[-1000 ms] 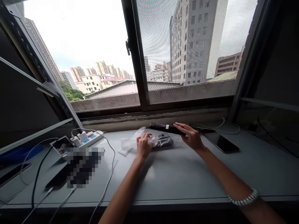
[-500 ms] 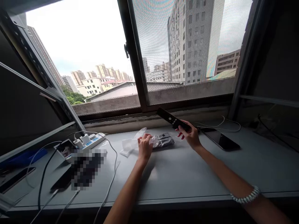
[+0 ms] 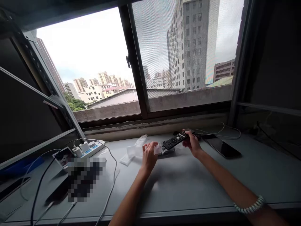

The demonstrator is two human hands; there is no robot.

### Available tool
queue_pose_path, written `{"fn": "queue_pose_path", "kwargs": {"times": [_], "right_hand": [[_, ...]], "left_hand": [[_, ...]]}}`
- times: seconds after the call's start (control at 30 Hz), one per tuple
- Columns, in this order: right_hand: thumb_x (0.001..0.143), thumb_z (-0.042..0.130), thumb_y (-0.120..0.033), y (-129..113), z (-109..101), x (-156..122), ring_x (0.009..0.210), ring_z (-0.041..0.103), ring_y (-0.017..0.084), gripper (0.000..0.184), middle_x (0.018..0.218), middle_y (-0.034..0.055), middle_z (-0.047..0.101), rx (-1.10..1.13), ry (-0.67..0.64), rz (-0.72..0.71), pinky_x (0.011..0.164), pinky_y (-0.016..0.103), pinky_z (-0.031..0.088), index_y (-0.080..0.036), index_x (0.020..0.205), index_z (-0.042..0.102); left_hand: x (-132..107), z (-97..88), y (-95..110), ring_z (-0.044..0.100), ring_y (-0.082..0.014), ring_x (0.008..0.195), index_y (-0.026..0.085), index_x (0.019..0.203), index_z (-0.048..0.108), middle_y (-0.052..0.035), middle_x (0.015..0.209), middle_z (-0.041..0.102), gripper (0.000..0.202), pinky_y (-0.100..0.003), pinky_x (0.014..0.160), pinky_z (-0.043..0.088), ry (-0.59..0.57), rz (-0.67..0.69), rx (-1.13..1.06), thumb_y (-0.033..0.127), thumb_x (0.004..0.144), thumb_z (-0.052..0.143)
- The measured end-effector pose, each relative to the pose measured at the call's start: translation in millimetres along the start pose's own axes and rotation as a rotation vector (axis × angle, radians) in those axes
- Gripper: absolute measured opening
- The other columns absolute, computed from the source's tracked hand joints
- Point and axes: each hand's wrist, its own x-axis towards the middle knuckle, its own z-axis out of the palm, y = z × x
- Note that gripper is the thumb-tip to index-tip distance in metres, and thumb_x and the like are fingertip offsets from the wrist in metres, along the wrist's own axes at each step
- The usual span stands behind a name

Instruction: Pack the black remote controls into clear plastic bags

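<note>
Remote [image 3: 174, 141] has tipped downward; right hand [image 3: 193, 145] holds it.

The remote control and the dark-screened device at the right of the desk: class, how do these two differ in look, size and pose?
The remote control is held in the right hand, while the dark-screened device lies on the desk. The remote control's face carries many buttons; the dark-screened device's is smooth and glossy. The remote control is narrower than the dark-screened device. Both are dark and longer than wide.
</note>
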Motion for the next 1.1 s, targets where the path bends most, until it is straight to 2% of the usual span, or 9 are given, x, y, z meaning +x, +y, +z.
{"fn": "queue_pose_path", "kwargs": {"times": [0.07, 0.17, 0.33, 0.5, 0.6, 0.7, 0.83, 1.1], "right_hand": [[0.069, 0.053, -0.033, 1.0, 1.6, -1.4, 0.034, 0.046, 0.011, 0.033, 0.04, -0.0067, 0.045, -0.031, -0.027, 0.009, 0.032, 0.02, 0.034, -0.016, 0.097, 0.058], [0.07, 0.054, -0.033, 2.9, 3.1, -1.9, 0.034, 0.048, 0.012, 0.035, 0.04, -0.0066, 0.045, -0.065, -0.058, 0.003, 0.032, 0.02, 0.036, -0.015, 0.099, 0.057], [0.071, 0.055, -0.035, 3.9, 5.4, -3.4, 0.043, 0.057, 0.014, 0.035, 0.06, -0.001, 0.059, -0.167, -0.084, -0.047, 0.035, 0.021, 0.042, -0.017, 0.101, 0.053], [0.073, 0.057, -0.049, 1.7, 7.7, -10.1, 0.05, 0.06, 0.016, 0.041, 0.065, -0.0004, 0.059, -0.281, -0.282, -0.075, 0.039, 0.022, 0.045, -0.019, 0.1, 0.05], [0.076, 0.044, -0.064, -0.9, 8.5, -14.8, 0.047, 0.059, 0.016, 0.051, 0.064, -0.0006, 0.06, -0.238, -0.404, -0.063, 0.04, 0.023, 0.044, -0.02, 0.102, 0.047], [0.075, 0.033, -0.072, -3.4, 8.6, -18.7, 0.045, 0.057, 0.016, 0.06, 0.062, -0.0003, 0.059, -0.177, -0.499, -0.026, 0.042, 0.025, 0.044, -0.02, 0.1, 0.049], [0.079, 0.031, -0.069, -4.5, 5.7, -19.8, 0.049, 0.058, 0.017, 0.06, 0.058, 0.0008, 0.058, -0.156, -0.608, 0.024, 0.046, 0.025, 0.045, -0.018, 0.102, 0.054], [0.079, 0.046, -0.056, 0.3, -4.3, -13.1, 0.054, 0.053, 0.013, 0.056, 0.054, -0.0015, 0.054, -0.187, -0.768, 0.178, 0.052, 0.024, 0.043, -0.016, 0.117, 0.055]], "left_hand": [[-1.3, 0.0, 3.7, 0.056, -0.017, 0.091, 0.022, 0.098, 0.05, 0.0002, 0.095, 0.064, 0.03, -0.035, 0.091, 0.03, -0.019, 0.008, 0.011, 0.002, 0.076, 0.046], [-2.3, 1.2, 7.5, 0.056, -0.0184, 0.094, 0.023, 0.102, 0.051, -0.0002, 0.097, 0.065, 0.036, -0.035, 0.091, 0.03, -0.045, 0.047, 0.037, 0.002, 0.072, 0.05], [-2.8, 4.4, 10.8, 0.059, -0.0211, 0.091, 0.022, 0.097, 0.056, -0.0021, 0.096, 0.066, 0.024, -0.036, 0.087, 0.034, -0.094, 0.131, 0.06, 0.029, 0.075, 0.062], [-2.6, 1.4, 13.0, 0.06, -0.0221, 0.083, 0.022, 0.084, 0.055, -0.0019, 0.089, 0.066, 0.014, -0.034, 0.077, 0.039, -0.177, 0.103, 0.15, 0.028, 0.073, 0.06], [-1.8, -1.3, 13.7, 0.06, -0.0228, 0.084, 0.021, 0.083, 0.053, -0.0026, 0.087, 0.066, 0.014, -0.034, 0.076, 0.039, -0.192, 0.065, 0.174, 0.025, 0.071, 0.06], [-0.9, -2.9, 14.3, 0.059, -0.0232, 0.085, 0.021, 0.083, 0.051, -0.0032, 0.088, 0.065, 0.016, -0.034, 0.076, 0.039, -0.18, 0.037, 0.169, 0.024, 0.07, 0.06], [-0.7, -4.7, 15.4, 0.06, -0.0222, 0.082, 0.021, 0.083, 0.049, -0.0026, 0.086, 0.065, 0.016, -0.033, 0.074, 0.039, -0.177, -0.004, 0.132, 0.022, 0.07, 0.059], [-2.0, -5.6, 16.9, 0.059, -0.0231, 0.083, 0.02, 0.083, 0.047, -0.0032, 0.088, 0.064, 0.015, -0.032, 0.072, 0.039, -0.188, -0.003, 0.126, 0.021, 0.072, 0.057]]}}
